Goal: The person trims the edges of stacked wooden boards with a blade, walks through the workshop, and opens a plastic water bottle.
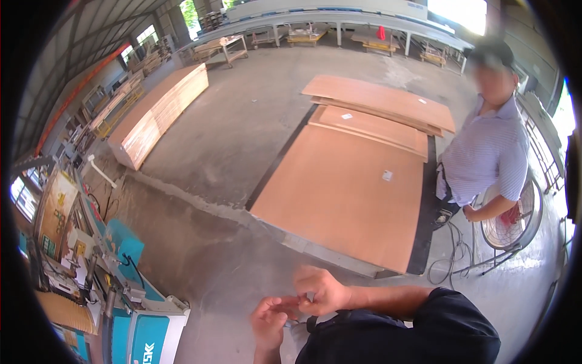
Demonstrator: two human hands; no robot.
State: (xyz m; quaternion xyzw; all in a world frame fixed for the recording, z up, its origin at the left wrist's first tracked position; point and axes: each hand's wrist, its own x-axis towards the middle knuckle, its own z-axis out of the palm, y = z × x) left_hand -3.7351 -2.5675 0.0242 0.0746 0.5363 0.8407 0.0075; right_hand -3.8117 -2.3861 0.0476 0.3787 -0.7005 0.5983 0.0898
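Observation:
My two hands meet low in front of my body, above the grey floor. My left hand is half curled, its fingers and thumb bent toward the other hand. Just to its right, and slightly higher, my right hand is closed in a pinch with thumb against fingers. Their fingertips touch or nearly touch; anything between them is too small or blurred to make out. Beyond the hands lies a large flat wood-coloured panel with a small white label, on a low dark-edged base. Neither hand touches it.
Narrower panels lie at the stack's far end. To the right stands a person beside a floor fan and a loose cable. A teal-and-white machine fills the lower left. A long timber stack sits farther back left.

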